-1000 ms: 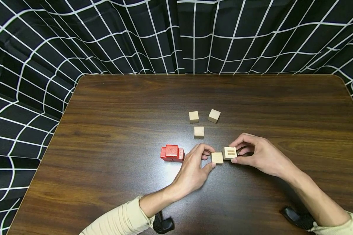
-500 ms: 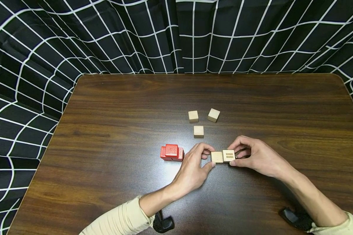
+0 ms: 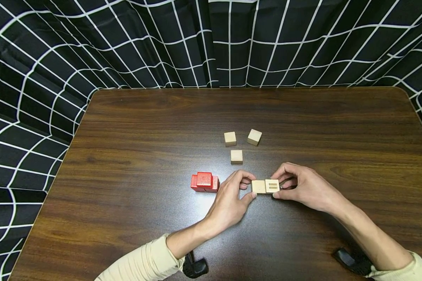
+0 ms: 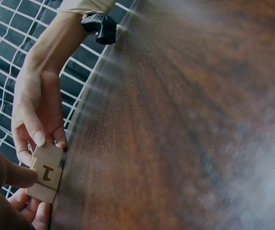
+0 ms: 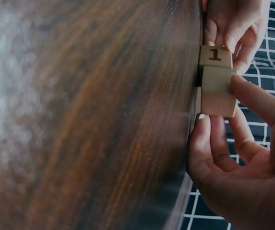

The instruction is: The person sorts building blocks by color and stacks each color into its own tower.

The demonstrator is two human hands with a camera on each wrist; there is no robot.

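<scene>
Two pale wooden cubes are side by side on the brown table. My left hand pinches the left cube between thumb and fingers; its top is plain, and a side of it carries a dark "1" in both wrist views. The right cube shows an equals sign on top, and my right hand pinches it. In the right wrist view that right-hand cube has a plain side and lies against the cube marked "1".
Beyond the hands sit three more wooden cubes: a left one, a turned one and a nearer one. Left of the left hand stands a small stack of red blocks. Black gridded cloth hangs behind the table.
The right hand has brought the equals-sign cube down and left, in line against the left cube. The left hand has stayed in place on its cube.
</scene>
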